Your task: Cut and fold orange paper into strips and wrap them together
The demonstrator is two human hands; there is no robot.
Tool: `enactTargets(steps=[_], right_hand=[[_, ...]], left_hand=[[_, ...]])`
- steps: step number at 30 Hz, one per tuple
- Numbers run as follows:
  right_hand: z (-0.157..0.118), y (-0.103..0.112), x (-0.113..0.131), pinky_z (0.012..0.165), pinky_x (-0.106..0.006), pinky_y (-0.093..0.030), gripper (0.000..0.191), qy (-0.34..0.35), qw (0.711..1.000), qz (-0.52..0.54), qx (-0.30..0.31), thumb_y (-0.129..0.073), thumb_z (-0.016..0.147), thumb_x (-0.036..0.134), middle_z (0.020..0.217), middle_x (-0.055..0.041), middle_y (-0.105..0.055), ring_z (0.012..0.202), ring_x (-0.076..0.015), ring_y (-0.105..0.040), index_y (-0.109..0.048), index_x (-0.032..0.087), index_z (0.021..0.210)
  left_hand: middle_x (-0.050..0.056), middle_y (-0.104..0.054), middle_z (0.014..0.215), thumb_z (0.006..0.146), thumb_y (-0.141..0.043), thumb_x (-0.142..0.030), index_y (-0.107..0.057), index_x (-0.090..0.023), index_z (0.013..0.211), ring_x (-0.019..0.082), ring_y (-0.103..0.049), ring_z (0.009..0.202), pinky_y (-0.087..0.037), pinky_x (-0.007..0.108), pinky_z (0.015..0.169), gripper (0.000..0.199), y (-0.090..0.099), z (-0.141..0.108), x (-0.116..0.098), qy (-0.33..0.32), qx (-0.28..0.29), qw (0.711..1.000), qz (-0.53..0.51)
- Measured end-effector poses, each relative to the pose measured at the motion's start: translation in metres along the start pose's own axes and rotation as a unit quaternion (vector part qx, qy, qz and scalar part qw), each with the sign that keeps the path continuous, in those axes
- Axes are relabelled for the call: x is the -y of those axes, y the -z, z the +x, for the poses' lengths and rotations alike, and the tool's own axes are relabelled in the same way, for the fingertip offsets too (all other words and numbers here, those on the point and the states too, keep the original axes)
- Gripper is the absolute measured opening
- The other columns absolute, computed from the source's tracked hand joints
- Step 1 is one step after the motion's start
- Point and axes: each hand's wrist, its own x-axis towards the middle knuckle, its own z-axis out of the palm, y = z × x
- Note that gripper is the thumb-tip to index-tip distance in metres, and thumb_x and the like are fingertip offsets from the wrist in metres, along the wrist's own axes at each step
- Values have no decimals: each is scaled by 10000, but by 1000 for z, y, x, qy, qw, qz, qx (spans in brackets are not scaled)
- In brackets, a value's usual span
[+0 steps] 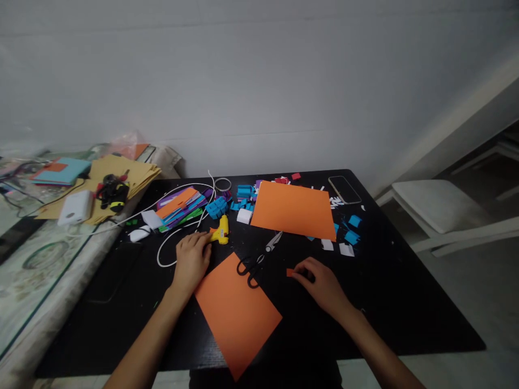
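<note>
My left hand is at the yellow glue gun, its curled fingers closed at the near end of the gun, which rests on the black table. Between the thumb and fingers of my right hand is a small orange paper piece, pinched just above the table. An orange sheet lies between my forearms and reaches past the table's front edge. Black-handled scissors rest partly on that sheet, near another pair of metal blades whose handles I cannot make out.
A second orange sheet covers part of the scattered blue and white paper pieces. A phone lies at the back right. Folded coloured papers and a white cable are at the left. A white chair stands to the right.
</note>
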Motion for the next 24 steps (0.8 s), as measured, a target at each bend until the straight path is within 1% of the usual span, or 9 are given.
enactTargets(steps=[4,8,13,19,21,24], right_hand=[[-1,-1,-1,829,-364,-514,88,-2,1000,2,-7,-648,926,281,954,-47,-707,922,-237,-689,-705,237,875],[-2,-2,-2,823,-358,-517,89,1,1000,11,-15,-664,929,307,948,-45,-707,919,-236,-689,-707,241,887],[0,-3,-3,795,-353,-519,89,0,1000,8,-9,-668,922,301,936,-41,-712,886,-229,-686,-718,242,879],[0,-2,-2,786,-344,-505,101,-3,1000,2,-7,-687,928,302,954,-41,-707,889,-226,-677,-758,251,979],[-1,-2,-1,784,-342,-498,91,-3,1000,-2,-3,-674,937,287,957,-41,-706,873,-220,-669,-754,245,944],[-1,-1,0,770,-336,-491,100,-2,1000,-9,-4,-662,936,267,939,-38,-704,835,-211,-653,-730,235,869]], left_hand=[[129,-780,1154,1004,-476,-234,-725,-203,1195,320,-698,1054,-506,488,956,315,-3,12,3,-20,28,999,-19],[129,-781,1109,992,-481,-238,-726,-210,1195,303,-710,978,-531,444,892,319,1,20,12,-41,50,997,-35],[135,-764,1126,990,-472,-243,-735,-219,1187,302,-696,992,-543,433,884,330,7,30,25,-72,75,993,-56],[115,-762,1139,1001,-463,-276,-739,-237,1169,277,-692,1026,-549,418,928,325,9,42,37,-107,103,985,-86],[110,-763,1156,998,-461,-279,-739,-239,1161,272,-691,1042,-552,414,938,325,9,43,39,-113,107,984,-90],[115,-765,1126,964,-497,-273,-741,-231,1131,281,-695,1028,-557,425,936,299,11,43,37,-110,103,985,-80]])
